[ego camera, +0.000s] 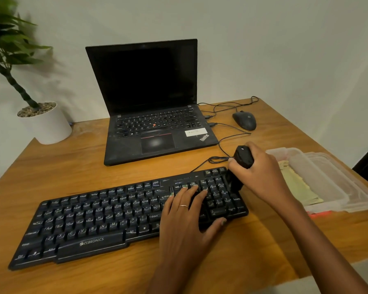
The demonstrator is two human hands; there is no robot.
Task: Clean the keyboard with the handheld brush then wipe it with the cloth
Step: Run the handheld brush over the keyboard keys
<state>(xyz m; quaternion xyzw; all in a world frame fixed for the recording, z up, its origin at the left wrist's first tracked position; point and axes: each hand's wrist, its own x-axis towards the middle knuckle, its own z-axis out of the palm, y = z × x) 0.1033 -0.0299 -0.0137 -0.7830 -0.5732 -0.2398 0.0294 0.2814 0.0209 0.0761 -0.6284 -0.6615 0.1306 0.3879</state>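
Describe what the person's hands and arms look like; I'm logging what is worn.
Both forearms are bare, no sleeves in view. The left hand wears a thin silver-coloured ring and has pale green nail polish. The right hand shows no ring or watch.

Brush (pixel 240 166) in right hand (pixel 261 172) over keyboard (pixel 115 219)

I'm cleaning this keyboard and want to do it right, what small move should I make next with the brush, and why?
Probably sweep the brush leftward across the number pad. Your right hand grips it upright at the keyboard's far right corner, your left hand lies flat steadying the keys, and the cloth lies beside the keyboard, unused.
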